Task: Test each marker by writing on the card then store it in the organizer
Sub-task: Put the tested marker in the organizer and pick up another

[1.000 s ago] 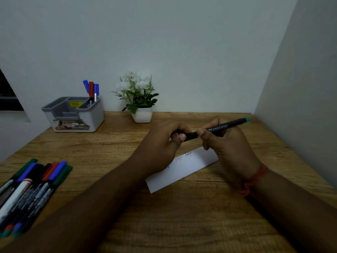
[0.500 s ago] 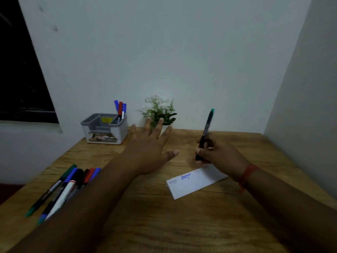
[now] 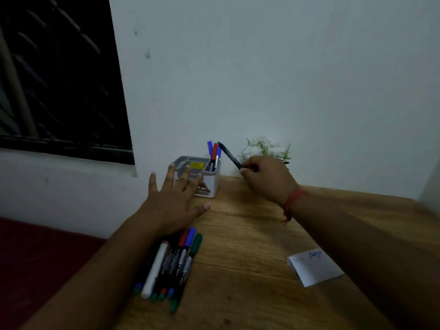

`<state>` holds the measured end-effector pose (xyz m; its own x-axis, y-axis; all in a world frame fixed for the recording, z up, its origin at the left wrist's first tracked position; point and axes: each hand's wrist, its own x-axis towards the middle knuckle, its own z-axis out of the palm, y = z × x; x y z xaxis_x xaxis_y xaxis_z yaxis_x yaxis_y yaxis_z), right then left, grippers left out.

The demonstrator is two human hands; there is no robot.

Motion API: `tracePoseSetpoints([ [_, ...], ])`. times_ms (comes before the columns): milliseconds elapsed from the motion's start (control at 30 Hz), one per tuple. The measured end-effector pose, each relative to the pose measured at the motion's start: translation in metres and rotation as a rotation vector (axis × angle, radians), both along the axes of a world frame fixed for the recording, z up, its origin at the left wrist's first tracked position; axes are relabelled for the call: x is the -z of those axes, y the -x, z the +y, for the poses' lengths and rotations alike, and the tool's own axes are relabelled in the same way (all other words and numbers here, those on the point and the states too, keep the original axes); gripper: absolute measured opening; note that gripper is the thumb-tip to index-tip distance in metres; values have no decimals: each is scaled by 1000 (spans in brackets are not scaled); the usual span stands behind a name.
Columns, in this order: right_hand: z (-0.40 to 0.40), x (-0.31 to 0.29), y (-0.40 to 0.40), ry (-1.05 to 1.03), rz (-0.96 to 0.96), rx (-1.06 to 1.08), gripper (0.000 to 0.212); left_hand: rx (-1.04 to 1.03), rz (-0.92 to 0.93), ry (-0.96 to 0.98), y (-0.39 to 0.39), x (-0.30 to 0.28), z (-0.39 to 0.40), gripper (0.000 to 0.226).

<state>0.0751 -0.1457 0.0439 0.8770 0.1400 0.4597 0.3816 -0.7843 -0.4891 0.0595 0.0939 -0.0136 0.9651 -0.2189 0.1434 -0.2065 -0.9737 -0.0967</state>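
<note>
Right hand (image 3: 266, 177): gripping the lower end of a black marker (image 3: 229, 155) between thumb and curled fingers; the marker is tilting up and to the left, its green-tipped end sitting just beside the markers already standing in the organizer (image 3: 209, 173), at about their height. Whether it is touching them cannot be told. A red thread is circling the right wrist.

Left hand (image 3: 172, 198): hovering with fingers spread and straight, grasping nothing; its fingertips are overlapping the front of the organizer in view, contact not discernible.

Organizer: grey and white, standing at the far left corner of the wooden table (image 3: 250, 234), close to the wall; blue and red stored markers (image 3: 214, 152) are standing in its right rear compartment.

Loose markers (image 3: 171, 260): lying side by side in a bunch along the table's left edge, under the left forearm.

Card (image 3: 314, 267): white, lying flat toward the near right, partly covered by the right forearm, blue writing showing at its top.

Potted plant (image 3: 266, 146): standing against the wall behind the right hand.

Bare wood is stretching between organizer, loose markers and card.
</note>
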Motion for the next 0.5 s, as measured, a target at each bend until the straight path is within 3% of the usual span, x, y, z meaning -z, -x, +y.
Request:
tracePoseSetpoints([
  [133,33,-20,-35,187,-67,47,26,44,-25,107,-2,10,10,77],
  [300,47,-47,-68,288,-106,120,26,78,-13,151,-4,16,20,88],
  [500,62,-60,-96,491,-21,103,23,102,0,172,-6,15,16,87],
])
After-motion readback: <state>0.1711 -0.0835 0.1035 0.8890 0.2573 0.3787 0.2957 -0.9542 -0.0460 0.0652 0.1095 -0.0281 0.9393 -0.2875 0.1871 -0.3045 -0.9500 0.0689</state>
